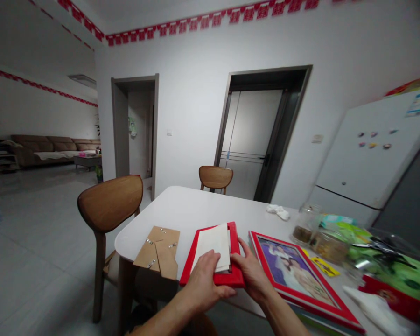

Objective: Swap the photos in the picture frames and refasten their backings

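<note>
A small red picture frame [235, 278] is held at the near edge of the table, with a white sheet [212, 240] lying in its opening at a slight angle. My left hand [205, 277] grips the frame's near side; its fingers press on the sheet and its thumb is on the frame's near edge. Along the right side, my right hand [250, 268] is closed round the frame. To the left lies a brown backing board [145, 249] with metal clips and a stand flap. On the right rests a larger red picture frame [336, 305] with a photo of people on purple.
Crumpled tissue [278, 212], glass jars [303, 228], a yellow packet [325, 266] and green bags [413, 280] crowd the right of the white table [182, 203]. Wooden chairs stand at left [114, 203] and behind [216, 177]. A refrigerator [364, 154] is at right.
</note>
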The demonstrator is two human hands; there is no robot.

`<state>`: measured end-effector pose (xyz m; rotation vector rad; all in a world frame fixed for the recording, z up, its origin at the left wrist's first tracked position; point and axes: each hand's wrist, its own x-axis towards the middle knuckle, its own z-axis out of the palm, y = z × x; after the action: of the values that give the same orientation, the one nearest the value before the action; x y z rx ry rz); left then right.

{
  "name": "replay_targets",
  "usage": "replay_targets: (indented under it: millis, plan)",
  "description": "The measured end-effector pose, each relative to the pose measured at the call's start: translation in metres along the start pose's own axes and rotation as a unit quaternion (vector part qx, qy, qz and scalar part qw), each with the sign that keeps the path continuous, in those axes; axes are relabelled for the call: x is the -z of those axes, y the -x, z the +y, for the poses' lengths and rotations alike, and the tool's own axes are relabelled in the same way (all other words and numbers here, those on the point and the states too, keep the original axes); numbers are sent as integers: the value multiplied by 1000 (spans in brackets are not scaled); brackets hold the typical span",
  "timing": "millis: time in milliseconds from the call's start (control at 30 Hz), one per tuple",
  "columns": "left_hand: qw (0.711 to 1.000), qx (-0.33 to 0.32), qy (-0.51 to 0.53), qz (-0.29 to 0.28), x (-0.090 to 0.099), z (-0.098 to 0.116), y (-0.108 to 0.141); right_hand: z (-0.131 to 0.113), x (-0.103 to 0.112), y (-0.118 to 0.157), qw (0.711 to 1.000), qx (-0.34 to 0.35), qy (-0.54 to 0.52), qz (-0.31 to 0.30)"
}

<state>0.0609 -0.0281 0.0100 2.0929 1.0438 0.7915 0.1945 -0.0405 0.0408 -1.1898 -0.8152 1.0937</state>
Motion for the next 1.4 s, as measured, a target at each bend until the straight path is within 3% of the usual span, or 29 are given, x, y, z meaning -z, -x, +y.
replay_targets:
  millis: [200, 300, 367, 433, 567, 733, 933, 1100, 1233, 1400]
  plan:
    - [995, -43, -22, 89, 8, 11, -13, 2, 1, -3, 999, 16, 37, -7]
    - [985, -72, -59, 142, 22, 8, -18, 10, 8, -10, 994, 14, 105, -4]
    - [979, -46, -32, 195, 36, -1, -20, 17, 17, -18, 984, 14, 175, 1]
    - [969, 13, 13, 245, 52, -16, -19, 27, 28, -25, 957, 22, 288, 16]
    - [954, 93, 46, 280, 71, -54, -4, 46, 45, -36, 856, 50, 513, 50]
    - [951, 178, 55, 247, 71, -83, 19, 57, 43, -34, 787, 94, 609, 33]
    - [966, 189, -105, 140, 76, -83, 26, 62, 43, -32, 739, 124, 662, 35]
    - [961, 125, -204, 136, 72, -78, 30, 65, 47, -31, 735, 135, 664, 28]
    - [973, 24, -216, 76, 60, -72, 36, 67, 48, -29, 739, 133, 660, 32]
    - [961, 29, -276, 2, 47, -63, 36, 70, 48, -28, 740, 142, 657, 34]
